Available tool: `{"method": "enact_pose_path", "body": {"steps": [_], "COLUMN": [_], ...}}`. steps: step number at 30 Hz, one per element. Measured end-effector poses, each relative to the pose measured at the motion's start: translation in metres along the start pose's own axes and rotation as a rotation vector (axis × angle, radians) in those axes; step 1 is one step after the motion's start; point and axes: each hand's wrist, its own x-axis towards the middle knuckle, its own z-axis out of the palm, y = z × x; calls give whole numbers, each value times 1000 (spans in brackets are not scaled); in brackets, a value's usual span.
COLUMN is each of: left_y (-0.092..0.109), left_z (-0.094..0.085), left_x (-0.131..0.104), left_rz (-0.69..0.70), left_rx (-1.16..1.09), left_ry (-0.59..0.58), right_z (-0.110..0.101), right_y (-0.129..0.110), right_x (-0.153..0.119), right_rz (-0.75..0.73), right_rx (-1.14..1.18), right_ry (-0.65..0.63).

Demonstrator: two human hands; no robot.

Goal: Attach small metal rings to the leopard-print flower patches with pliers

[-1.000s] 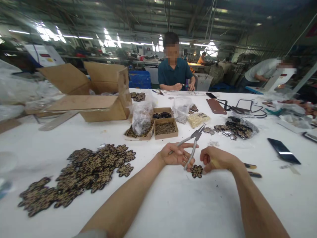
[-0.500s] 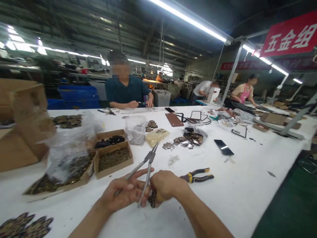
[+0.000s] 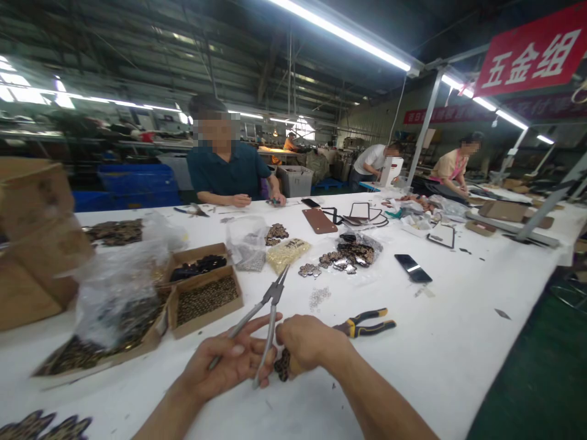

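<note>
Grey long-nosed pliers (image 3: 270,296) lie across my left hand (image 3: 229,362), their handles spread apart between its fingers and palm and their tips pointing away from me. Beside it, my right hand (image 3: 308,343) is closed, with its fingers curled down around a dark patterned piece (image 3: 283,365) that shows below them. Most of that piece is hidden by the hand. Yellow-and-black pliers (image 3: 367,322) lie on the white table just right of my right hand. Small clear bits (image 3: 319,297) are scattered beyond my hands.
Open boxes of small metal parts (image 3: 206,299) and a plastic bag (image 3: 114,299) stand left. Farther back are a yellow packet (image 3: 288,253), patterned pieces (image 3: 353,253) and a phone (image 3: 413,268). A person (image 3: 229,165) sits across the table (image 3: 440,342).
The view has shifted slightly. My hands and the grey pliers keep nearly the same pose. The hand of the person across has come away from the other hand.
</note>
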Motion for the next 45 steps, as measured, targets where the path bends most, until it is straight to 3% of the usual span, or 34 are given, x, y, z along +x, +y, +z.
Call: {"method": "enact_pose_path", "body": {"steps": [4,10,13,18,23,32,38,45], "left_y": [-1,-2,-3,-5,-5,-3,-2,-1], "left_z": [2,5,6,3,2,3,4,5], "left_x": [0,0,-1,-3,-3,0,1,2], "left_rz": [-5,-10,-14,-15,-15,-5,4,3], "left_rx": [-2,4,13,11,-2,-2,-1,5], "left_ry": [1,-12,-13,9,20,3,22,14], "right_z": [-2,-6,-7,-9,-8,-3,-9,-11], "right_y": [-5,-1,0,-7,-13,1,6,9], "right_x": [-1,-5,-8,-11,-11,-6,-8,-7], "right_rz": [39,77,100,31,14,39,-53,-96], "right_rx": [-16,19,45,20,-3,-3,15,24], "right_ry": [42,-88,-86,-4,-6,-80,36,-2]}}
